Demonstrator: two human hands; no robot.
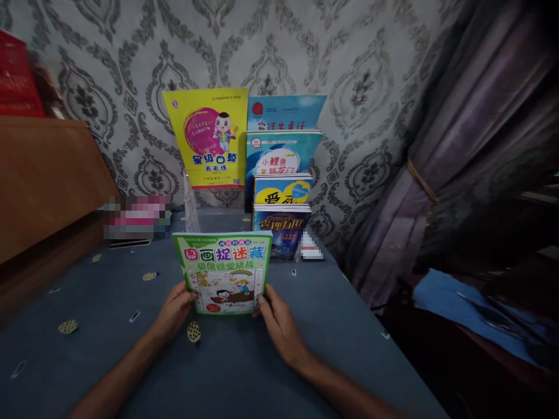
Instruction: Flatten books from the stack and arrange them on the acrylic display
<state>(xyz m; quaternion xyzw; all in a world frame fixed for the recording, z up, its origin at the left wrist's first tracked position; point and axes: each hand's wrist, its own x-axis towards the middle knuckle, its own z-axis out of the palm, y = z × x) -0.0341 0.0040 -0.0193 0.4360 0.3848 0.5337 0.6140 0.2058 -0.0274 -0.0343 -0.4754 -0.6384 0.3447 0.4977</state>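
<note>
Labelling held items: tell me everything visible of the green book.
The green book is closed, apparently paper, front toward the camera. Its green border frames a colourful Chinese title above a cartoon scene with two figures and a rainbow; a red badge low at left. It is title-up, tilt unclear, before the other books. The left hand grips its lower left edge, the right hand its lower right. Whether it touches the table can't be told.

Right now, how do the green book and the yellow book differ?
The green book is held by the left hand and right hand; the yellow book stands farther back, untouched. The green book shows a rainbow; the yellow book, a magenta circle. Both covers face the viewer.
</note>
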